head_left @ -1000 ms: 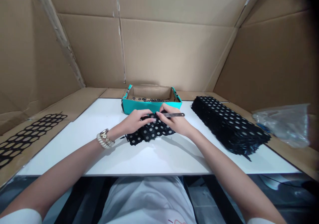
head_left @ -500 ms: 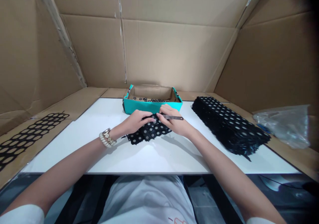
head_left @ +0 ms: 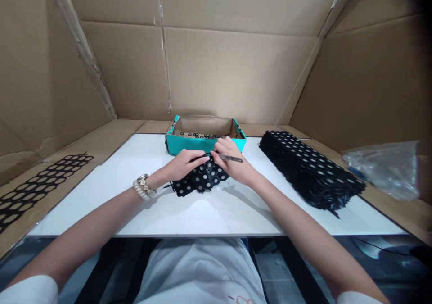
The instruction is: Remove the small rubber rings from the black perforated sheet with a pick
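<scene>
Between my hands, a black sheet with rows of pale round spots [head_left: 202, 178] is held up off the white table, its lower edge hanging toward me. My left hand [head_left: 185, 163] pinches its upper edge between thumb and fingers. My right hand [head_left: 231, 160] is closed around a slim, dark metal tool [head_left: 231, 158] with a small hole at its end. That hand's fingertips meet the sheet's top edge near my left fingers. The tool's working tip is hidden by the fingers. Behind my hands stands a teal cardboard box [head_left: 202, 147] with several small black rings [head_left: 212, 136] inside.
A thick stack of the same black spotted sheets [head_left: 310, 169] lies on the right of the white table [head_left: 202, 218]. Farther right is a clear plastic bag [head_left: 388, 169]. On the left cardboard lies a black lattice [head_left: 43, 182] with open round holes. Cardboard walls [head_left: 236, 70] enclose the table.
My right hand and the tool have shifted slightly left and up, with the tool's end tilted a little. The left hand stays nearly in place on the sheet.
</scene>
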`<state>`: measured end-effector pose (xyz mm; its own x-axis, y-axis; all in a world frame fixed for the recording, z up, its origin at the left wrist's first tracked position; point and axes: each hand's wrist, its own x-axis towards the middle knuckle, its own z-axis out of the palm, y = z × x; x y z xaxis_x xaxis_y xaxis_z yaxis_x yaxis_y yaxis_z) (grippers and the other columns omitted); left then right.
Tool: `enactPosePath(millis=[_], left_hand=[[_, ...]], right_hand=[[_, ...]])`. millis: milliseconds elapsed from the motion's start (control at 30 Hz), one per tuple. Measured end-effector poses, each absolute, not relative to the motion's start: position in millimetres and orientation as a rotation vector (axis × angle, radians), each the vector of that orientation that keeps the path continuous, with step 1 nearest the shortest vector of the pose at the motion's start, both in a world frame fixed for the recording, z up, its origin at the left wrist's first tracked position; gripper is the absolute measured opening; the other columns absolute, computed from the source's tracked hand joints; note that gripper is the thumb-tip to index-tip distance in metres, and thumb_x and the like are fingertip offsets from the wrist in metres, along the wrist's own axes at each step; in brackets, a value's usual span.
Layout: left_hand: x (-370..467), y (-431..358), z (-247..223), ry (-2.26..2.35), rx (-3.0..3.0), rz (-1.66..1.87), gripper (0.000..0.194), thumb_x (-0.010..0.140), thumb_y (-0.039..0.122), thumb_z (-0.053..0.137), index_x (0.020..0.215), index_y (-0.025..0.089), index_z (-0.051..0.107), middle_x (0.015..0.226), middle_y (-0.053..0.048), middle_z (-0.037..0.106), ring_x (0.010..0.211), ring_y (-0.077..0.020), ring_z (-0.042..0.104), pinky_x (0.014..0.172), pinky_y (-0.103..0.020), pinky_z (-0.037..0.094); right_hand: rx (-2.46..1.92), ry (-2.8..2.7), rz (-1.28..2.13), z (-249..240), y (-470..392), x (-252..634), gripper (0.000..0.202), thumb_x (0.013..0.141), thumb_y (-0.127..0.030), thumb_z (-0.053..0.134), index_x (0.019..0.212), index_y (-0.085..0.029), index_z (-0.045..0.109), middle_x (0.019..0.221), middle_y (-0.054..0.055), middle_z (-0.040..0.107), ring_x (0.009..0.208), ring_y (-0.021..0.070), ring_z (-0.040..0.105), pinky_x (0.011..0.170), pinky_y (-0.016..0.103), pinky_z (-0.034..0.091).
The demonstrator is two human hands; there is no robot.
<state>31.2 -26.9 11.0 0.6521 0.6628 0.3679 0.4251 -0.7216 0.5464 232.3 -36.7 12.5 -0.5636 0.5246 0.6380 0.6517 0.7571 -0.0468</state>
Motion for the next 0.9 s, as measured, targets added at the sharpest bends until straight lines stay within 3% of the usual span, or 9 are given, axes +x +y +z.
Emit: enactPosePath(millis=[200,333,467,633,900], left_hand=[[26.8,-18.4,5.2,0.882,2.393,0.702,0.043,0.077,0.057,0.061,0.075,0.014,0.059,0.066,0.003,0.05,0.065,-0.0124,0.043,0.058,-0.022,0.029],[26.0,-16.3,1.9,0.894,2.318,0.73,0.047,0.077,0.057,0.061,0.062,0.013,0.055,0.058,0.004,0.043,0.059,-0.01,0.037,0.055,-0.022,0.026],[26.9,-16.9,2.1,0.871,2.244,0.779,0.046,0.074,0.055,0.065,0.058,0.013,0.051,0.056,0.005,0.041,0.057,-0.0093,0.036,0.054,-0.022,0.027],[26.6,-17.0,0.7,0.852,2.225,0.753,0.041,0.075,0.053,0.065,0.07,0.013,0.064,0.063,0.003,0.053,0.063,-0.0115,0.044,0.058,-0.022,0.032],[27.5,-18.2,0.4,0.829,2.265,0.768,0.041,0.076,0.053,0.065,0.073,0.012,0.067,0.064,0.003,0.056,0.064,-0.012,0.046,0.06,-0.022,0.032]], right_hand=[[-0.751,-2.297,-0.031,11.3,-43.0,231.5,0.021,0.099,-0.028,0.034,0.08,-0.02,0.039,0.08,0.003,0.046,0.077,0.0179,0.04,0.079,0.036,0.035],[-0.746,-2.125,0.174,9.8,-45.6,231.1,0.011,0.097,-0.032,0.037,0.093,-0.021,0.038,0.094,0.006,0.047,0.086,0.0188,0.043,0.08,0.036,0.039],[-0.729,-2.167,0.132,13.8,-47.9,232.1,0.024,0.099,-0.031,0.03,0.079,-0.02,0.037,0.089,0.005,0.045,0.084,0.0188,0.041,0.082,0.039,0.038],[-0.723,-2.234,0.069,15.7,-51.9,231.1,0.037,0.098,-0.032,0.032,0.066,-0.018,0.042,0.097,0.007,0.045,0.092,0.0206,0.04,0.087,0.041,0.036],[-0.76,-2.24,0.117,15.0,-53.0,233.8,0.044,0.098,-0.033,0.033,0.061,-0.017,0.05,0.101,0.007,0.048,0.095,0.0214,0.041,0.09,0.042,0.034]])
